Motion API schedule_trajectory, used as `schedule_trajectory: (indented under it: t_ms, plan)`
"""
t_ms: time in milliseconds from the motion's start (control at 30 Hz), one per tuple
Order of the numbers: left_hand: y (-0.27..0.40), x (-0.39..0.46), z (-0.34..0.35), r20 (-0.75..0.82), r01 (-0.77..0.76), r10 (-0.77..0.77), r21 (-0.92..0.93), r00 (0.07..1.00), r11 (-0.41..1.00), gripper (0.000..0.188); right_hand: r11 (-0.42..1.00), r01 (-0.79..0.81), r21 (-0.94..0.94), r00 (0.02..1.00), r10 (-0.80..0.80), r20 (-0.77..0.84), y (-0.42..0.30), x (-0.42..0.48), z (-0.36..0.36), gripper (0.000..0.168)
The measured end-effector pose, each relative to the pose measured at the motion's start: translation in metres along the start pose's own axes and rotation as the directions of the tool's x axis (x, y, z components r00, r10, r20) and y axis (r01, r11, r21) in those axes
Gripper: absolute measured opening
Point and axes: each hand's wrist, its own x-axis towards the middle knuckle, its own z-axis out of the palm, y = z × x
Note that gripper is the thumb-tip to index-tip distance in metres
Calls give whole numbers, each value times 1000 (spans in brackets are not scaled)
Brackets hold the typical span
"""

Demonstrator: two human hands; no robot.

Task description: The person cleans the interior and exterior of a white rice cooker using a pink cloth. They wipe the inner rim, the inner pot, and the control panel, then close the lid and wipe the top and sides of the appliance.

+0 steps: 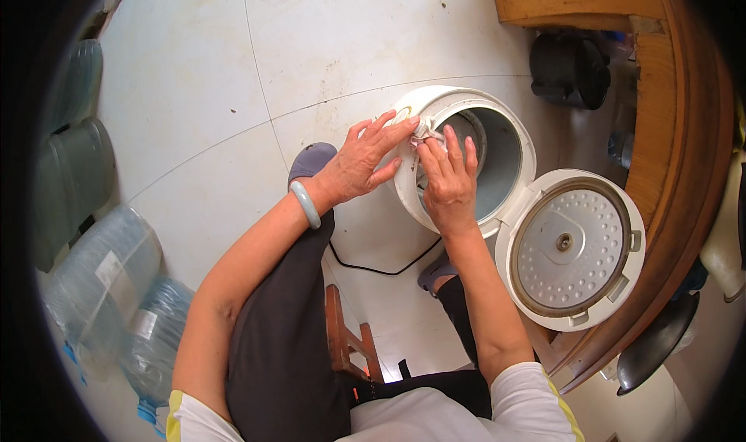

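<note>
A white rice cooker [527, 145] stands on the floor before me with its lid [568, 250] swung open to the right. No inner pot sits in it; its grey metal inside and heating plate show. My right hand [450, 180] pinches a crumpled, whitish cloth or tissue [428, 132] against the front-latch side of the rim. My left hand [370, 156] rests on the cooker's outer wall beside that spot, fingers apart, its fingertips at the edge of the cloth. Whether the left fingers also grip the cloth cannot be made out. Brown grime marks the lid's inner edge.
Large plastic water bottles [105, 284] line the left side. A curved wooden cabinet [670, 150] stands at right, with a black pot-like container [568, 69] beneath it. A black cord [390, 273] crosses the tiled floor [192, 104]. Between my legs is a wooden stool [338, 325].
</note>
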Motion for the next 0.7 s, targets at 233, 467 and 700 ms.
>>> schedule_trajectory:
  t_ms: [233, 467, 700]
  plan:
    - [-3, 2, 2, 0, 0, 0, 11, 1000, 1000, 71, 965, -92, 246, 993, 107, -48, -26, -23, 10, 34]
    - [-2, -1, 0, -11, 1, -1, -3, 1000, 1000, 72, 813, -331, 479, 882, 447, -151, 26, 19, -26, 36]
    - [0, 3, 0, -2, -1, 1, -10, 1000, 1000, 73, 881, -270, 388, 915, 360, -182, 50, 54, -4, 31]
